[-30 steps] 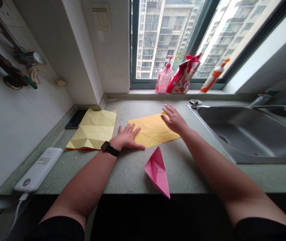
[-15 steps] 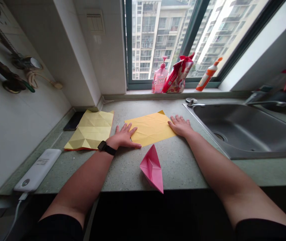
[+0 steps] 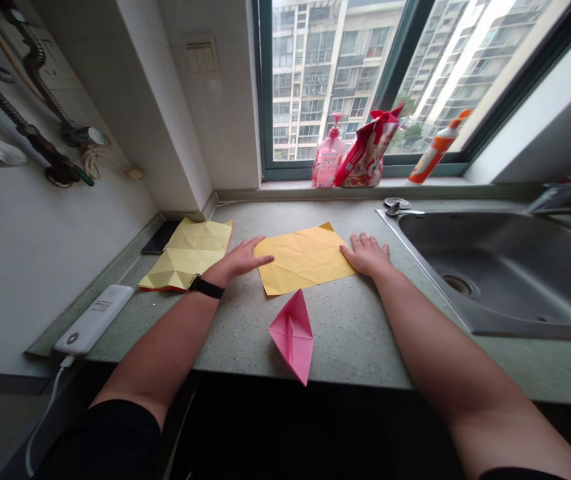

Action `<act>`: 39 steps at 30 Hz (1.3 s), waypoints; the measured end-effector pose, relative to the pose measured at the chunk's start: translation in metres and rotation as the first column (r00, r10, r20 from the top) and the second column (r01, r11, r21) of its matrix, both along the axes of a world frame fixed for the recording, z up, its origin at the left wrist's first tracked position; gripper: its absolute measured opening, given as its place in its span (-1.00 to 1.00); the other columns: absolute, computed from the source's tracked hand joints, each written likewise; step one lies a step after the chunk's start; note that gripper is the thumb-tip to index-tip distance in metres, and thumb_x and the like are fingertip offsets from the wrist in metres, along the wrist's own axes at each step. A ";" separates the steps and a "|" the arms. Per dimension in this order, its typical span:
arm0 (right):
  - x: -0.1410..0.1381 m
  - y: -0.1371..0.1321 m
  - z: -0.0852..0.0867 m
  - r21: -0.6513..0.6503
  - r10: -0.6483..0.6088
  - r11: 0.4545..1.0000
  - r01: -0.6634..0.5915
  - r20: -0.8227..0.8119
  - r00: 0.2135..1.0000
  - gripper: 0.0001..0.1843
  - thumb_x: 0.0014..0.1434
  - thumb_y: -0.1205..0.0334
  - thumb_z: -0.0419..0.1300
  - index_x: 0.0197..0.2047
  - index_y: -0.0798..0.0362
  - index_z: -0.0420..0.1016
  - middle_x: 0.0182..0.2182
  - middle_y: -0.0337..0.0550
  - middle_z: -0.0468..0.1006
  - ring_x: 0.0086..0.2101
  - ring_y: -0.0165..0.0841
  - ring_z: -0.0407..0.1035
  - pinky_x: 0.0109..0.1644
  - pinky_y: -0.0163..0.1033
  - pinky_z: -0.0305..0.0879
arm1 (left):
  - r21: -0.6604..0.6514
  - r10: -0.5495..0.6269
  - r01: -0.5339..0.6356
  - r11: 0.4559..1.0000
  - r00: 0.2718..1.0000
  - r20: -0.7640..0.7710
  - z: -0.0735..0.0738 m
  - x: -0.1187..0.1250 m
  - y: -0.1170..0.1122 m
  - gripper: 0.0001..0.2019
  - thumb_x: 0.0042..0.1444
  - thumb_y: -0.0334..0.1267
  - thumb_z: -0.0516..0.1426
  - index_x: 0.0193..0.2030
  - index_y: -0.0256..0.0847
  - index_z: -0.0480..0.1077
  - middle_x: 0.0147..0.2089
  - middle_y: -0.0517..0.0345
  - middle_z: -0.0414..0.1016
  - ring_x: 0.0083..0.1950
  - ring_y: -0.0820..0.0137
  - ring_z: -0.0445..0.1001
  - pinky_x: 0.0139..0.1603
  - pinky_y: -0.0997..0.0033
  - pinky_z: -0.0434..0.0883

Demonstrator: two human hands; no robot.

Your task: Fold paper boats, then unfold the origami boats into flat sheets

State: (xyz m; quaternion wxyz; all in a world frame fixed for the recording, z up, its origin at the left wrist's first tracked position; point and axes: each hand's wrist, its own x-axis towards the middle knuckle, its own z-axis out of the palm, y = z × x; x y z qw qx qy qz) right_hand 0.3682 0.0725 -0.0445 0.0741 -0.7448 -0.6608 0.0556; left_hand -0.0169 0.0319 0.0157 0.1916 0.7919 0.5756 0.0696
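Note:
A creased sheet of orange-yellow paper [image 3: 308, 259] lies on the counter between my hands, a darker corner folded up at its far edge. My left hand [image 3: 243, 257] is at the sheet's left edge, thumb and fingers apart, gripping nothing. On the right side, my right hand [image 3: 368, 254] rests flat with spread fingers, its thumb on the sheet's edge. Closer to me stands a folded pink paper boat [image 3: 293, 337], near the counter's front edge. Left of my left hand lie creased pale yellow sheets [image 3: 190, 250] with orange showing beneath.
A dark phone [image 3: 159, 237] lies partly under the pale sheets. A white power bank [image 3: 94, 319] with a cable sits at the left. To the right is a steel sink [image 3: 495, 267]. A pink pump bottle [image 3: 327, 160], a red bag [image 3: 369, 150] and an orange-white bottle [image 3: 438, 148] stand on the sill.
My left hand has lifted and turned, uncovering the sheet's near left corner. My right hand stays flat by the right edge. The whole view has shifted slightly.

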 end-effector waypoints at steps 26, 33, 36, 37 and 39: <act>-0.009 0.004 -0.014 0.281 0.641 0.755 -0.592 -0.127 0.757 -0.59 0.39 0.01 0.33 0.23 -0.11 0.72 0.29 0.05 0.62 0.28 0.04 0.52 0.45 0.26 0.41 | -0.250 0.073 -0.142 0.958 0.961 -0.265 0.039 0.023 0.109 -0.51 0.05 -0.24 0.36 0.17 -0.18 0.66 -0.05 -0.03 0.76 -0.06 0.17 0.67 -0.10 0.38 0.55; -0.013 0.002 -0.010 0.256 0.621 0.775 -0.578 -0.131 0.773 -0.60 0.38 -0.01 0.34 0.21 -0.12 0.73 0.30 0.05 0.61 0.28 0.06 0.51 0.45 0.28 0.40 | -0.234 0.083 -0.097 0.967 0.994 -0.068 0.046 0.016 0.100 -0.69 0.18 -0.14 0.35 0.03 -0.19 0.66 -0.04 -0.01 0.72 -0.19 0.31 0.64 -0.20 0.45 0.55; -0.014 0.002 -0.011 0.277 0.638 0.760 -0.588 -0.143 0.757 -0.61 0.38 0.02 0.33 0.21 -0.11 0.73 0.30 0.06 0.61 0.29 0.05 0.50 0.46 0.28 0.40 | -0.183 0.100 -0.100 0.978 0.995 -0.008 0.049 0.015 0.092 -0.77 0.20 -0.16 0.35 -0.06 -0.21 0.67 -0.14 0.02 0.70 -0.27 0.35 0.61 -0.27 0.48 0.51; -0.014 0.002 -0.012 0.301 0.647 0.750 -0.589 -0.146 0.749 -0.60 0.38 0.03 0.32 0.21 -0.11 0.72 0.30 0.07 0.60 0.29 0.04 0.50 0.46 0.27 0.40 | -0.168 0.106 -0.099 0.981 0.994 0.034 0.050 0.013 0.090 -0.80 0.20 -0.17 0.35 -0.10 -0.21 0.67 -0.18 0.04 0.69 -0.30 0.37 0.59 -0.30 0.48 0.49; -0.013 0.001 -0.011 0.387 0.662 0.722 -0.573 -0.147 0.735 -0.58 0.39 0.04 0.29 0.24 -0.09 0.70 0.31 0.08 0.59 0.30 0.03 0.49 0.47 0.25 0.39 | -0.157 0.136 -0.112 0.981 0.979 0.149 0.055 0.005 0.084 -0.83 0.18 -0.16 0.38 -0.19 -0.21 0.66 -0.26 0.07 0.67 -0.36 0.41 0.54 -0.33 0.48 0.46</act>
